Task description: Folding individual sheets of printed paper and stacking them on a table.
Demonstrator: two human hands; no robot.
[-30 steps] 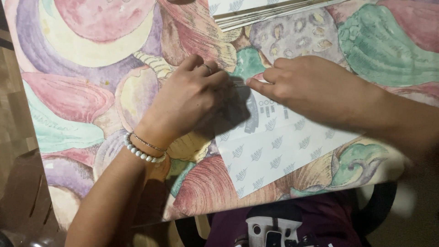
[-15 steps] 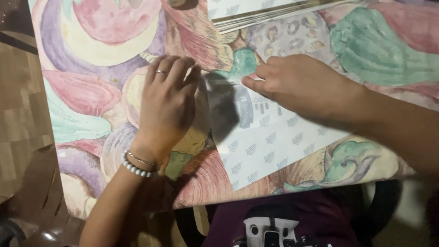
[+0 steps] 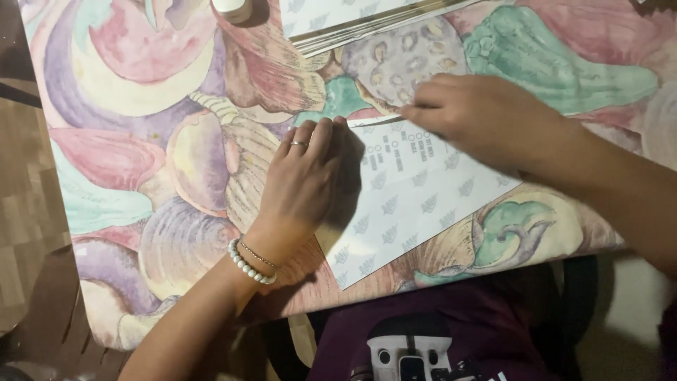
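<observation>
A white sheet of paper [image 3: 416, 204] with a pale leaf pattern lies on the table near its front edge. My left hand [image 3: 303, 180], with a ring and a bead bracelet at the wrist, rests flat on the sheet's left edge, fingers together. My right hand [image 3: 479, 120] presses down on the sheet's upper edge, where a folded strip shows small printed marks. Neither hand lifts the paper off the table.
The table is covered by a cloth [image 3: 155, 127] painted with shells and vegetables. A stack of similar patterned sheets [image 3: 352, 21] lies at the far edge, beside a small white object [image 3: 233, 8]. Wooden floor [image 3: 25, 183] shows to the left.
My left hand slid from on top of the sheet to its left edge and flattened. My right hand moved along the upper edge, and a folded strip with printed marks now shows.
</observation>
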